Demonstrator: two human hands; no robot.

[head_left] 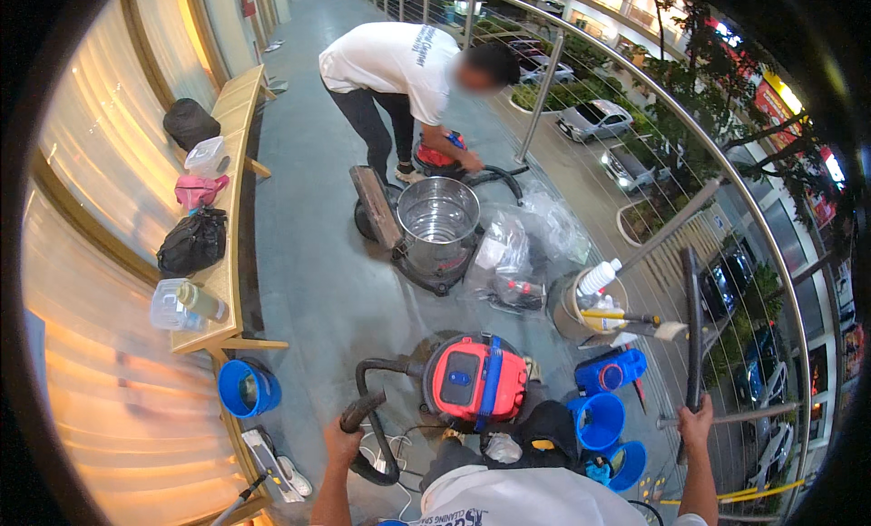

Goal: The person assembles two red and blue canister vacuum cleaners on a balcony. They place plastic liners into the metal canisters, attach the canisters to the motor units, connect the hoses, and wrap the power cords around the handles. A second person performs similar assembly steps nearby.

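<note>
My left hand (343, 443) is closed around the end of a black, ribbed vacuum hose (363, 411). The hose loops down and back up to a red and black vacuum cleaner (494, 394) with a blue band, standing in front of me. Off to the right, my right hand (697, 421) grips the lower part of a long black vacuum tube (692, 317), held upright by the railing. The hose end and the tube are well apart.
Ahead, another person (390, 63) bends over a second red vacuum (442, 152). Near them are an open metal drum (439, 222) and clear plastic bags (508, 249). A tool bucket (570, 313) and blue buckets (599, 422) stand right; a wooden bench (234, 127) runs left. A metal railing (771, 227) bounds the right.
</note>
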